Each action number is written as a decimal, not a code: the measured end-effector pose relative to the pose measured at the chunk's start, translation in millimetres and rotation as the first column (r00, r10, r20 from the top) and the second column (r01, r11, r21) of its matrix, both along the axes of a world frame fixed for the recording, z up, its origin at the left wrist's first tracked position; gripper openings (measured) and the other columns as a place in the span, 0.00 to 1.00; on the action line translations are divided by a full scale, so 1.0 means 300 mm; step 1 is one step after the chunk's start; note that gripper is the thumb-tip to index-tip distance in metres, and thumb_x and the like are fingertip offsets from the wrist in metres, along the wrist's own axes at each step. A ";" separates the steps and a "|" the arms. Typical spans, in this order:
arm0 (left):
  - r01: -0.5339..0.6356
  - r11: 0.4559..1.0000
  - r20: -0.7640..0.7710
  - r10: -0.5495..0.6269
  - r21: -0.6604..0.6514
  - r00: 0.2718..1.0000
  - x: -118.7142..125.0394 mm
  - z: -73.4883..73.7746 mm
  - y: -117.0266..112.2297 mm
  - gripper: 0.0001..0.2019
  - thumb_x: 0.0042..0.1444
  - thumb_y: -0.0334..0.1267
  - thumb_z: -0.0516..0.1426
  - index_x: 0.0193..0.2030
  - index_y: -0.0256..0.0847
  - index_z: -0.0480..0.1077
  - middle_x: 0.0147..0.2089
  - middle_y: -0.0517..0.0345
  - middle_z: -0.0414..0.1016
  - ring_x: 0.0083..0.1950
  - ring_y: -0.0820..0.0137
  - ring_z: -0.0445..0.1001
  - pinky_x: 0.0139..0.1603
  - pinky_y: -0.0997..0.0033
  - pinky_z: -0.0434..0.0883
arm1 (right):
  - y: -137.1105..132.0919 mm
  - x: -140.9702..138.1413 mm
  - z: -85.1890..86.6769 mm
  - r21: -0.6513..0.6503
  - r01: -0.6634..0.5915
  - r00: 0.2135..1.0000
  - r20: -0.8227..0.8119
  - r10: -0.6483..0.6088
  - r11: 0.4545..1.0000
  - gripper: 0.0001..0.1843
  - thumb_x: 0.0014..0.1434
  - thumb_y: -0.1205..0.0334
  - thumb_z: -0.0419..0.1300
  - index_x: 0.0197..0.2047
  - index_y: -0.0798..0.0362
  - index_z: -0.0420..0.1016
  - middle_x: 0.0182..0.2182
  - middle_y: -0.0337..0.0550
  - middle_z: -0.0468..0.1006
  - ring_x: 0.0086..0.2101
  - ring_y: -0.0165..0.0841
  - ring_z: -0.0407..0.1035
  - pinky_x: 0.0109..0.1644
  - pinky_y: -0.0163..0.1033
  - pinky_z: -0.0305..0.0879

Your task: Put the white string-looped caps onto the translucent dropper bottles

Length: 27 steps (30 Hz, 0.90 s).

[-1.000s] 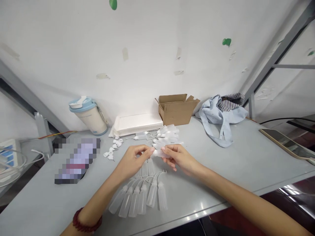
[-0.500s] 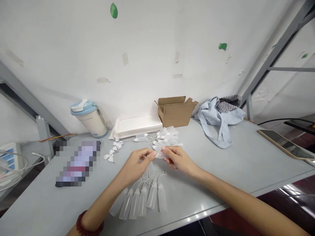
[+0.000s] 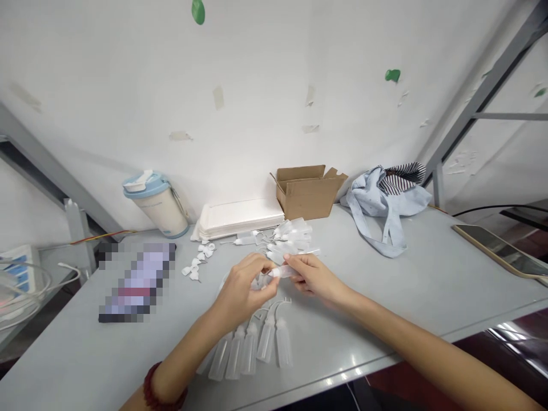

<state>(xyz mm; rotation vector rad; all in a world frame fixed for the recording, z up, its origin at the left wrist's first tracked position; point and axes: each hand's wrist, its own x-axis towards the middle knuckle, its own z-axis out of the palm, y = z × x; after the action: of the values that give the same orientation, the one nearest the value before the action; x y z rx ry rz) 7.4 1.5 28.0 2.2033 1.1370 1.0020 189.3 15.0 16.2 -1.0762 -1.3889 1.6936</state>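
My right hand [image 3: 311, 275] grips a small clear plastic bottle [image 3: 286, 270] a little above the grey table [image 3: 385, 285]. My left hand [image 3: 246, 285] pinches the bottle's white tip, fingers curled close together. Just below my hands, a row of several capped clear bottles with bent nozzles [image 3: 252, 345] lies side by side on the table. A loose heap of more clear bottles [image 3: 289, 237] lies just beyond my hands. Small white caps [image 3: 197, 260] are scattered to the left of that heap.
Against the back wall stand a blue-lidded tumbler [image 3: 156, 202], a stack of white trays [image 3: 240, 218] and an open cardboard box [image 3: 306, 189]. A light blue bag [image 3: 385, 200] lies back right, a tablet [image 3: 499, 251] far right, a blurred flat object [image 3: 135, 282] left.
My left hand has shifted from pinching beside the bottle to curling over its tip, and both hands have dropped slightly toward the table.
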 end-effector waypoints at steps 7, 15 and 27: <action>-0.035 0.924 0.194 0.117 -0.381 0.974 -0.016 0.036 0.021 0.16 0.57 0.49 0.53 0.37 0.39 0.73 0.33 0.56 0.75 0.34 0.68 0.72 0.36 0.71 0.70 | 0.004 0.007 -0.016 0.596 0.111 0.969 0.113 -0.220 0.795 0.16 0.62 0.51 0.54 0.36 0.55 0.74 0.27 0.39 0.68 0.22 0.25 0.60 0.26 0.33 0.59; -0.055 0.953 0.124 0.095 -0.299 0.988 -0.004 0.038 -0.006 0.16 0.59 0.47 0.51 0.28 0.38 0.71 0.25 0.60 0.70 0.29 0.71 0.68 0.30 0.74 0.66 | -0.016 0.004 -0.022 0.754 0.034 0.936 0.206 -0.285 0.656 0.12 0.64 0.58 0.51 0.38 0.54 0.74 0.26 0.40 0.69 0.27 0.29 0.62 0.30 0.34 0.58; 0.030 0.993 -0.098 -0.019 0.111 0.995 -0.001 -0.017 -0.019 0.11 0.63 0.36 0.49 0.31 0.39 0.66 0.27 0.60 0.66 0.28 0.73 0.64 0.30 0.74 0.62 | 0.006 0.021 0.017 0.035 -0.082 0.995 0.054 0.080 0.996 0.30 0.54 0.36 0.56 0.21 0.51 0.47 0.16 0.27 0.43 0.18 0.22 0.36 0.22 0.34 0.31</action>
<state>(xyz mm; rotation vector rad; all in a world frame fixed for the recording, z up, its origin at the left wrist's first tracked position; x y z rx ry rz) 7.2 -4.3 23.0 2.3720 1.1171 0.9804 195.6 16.6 21.4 -1.0629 -1.5100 1.7008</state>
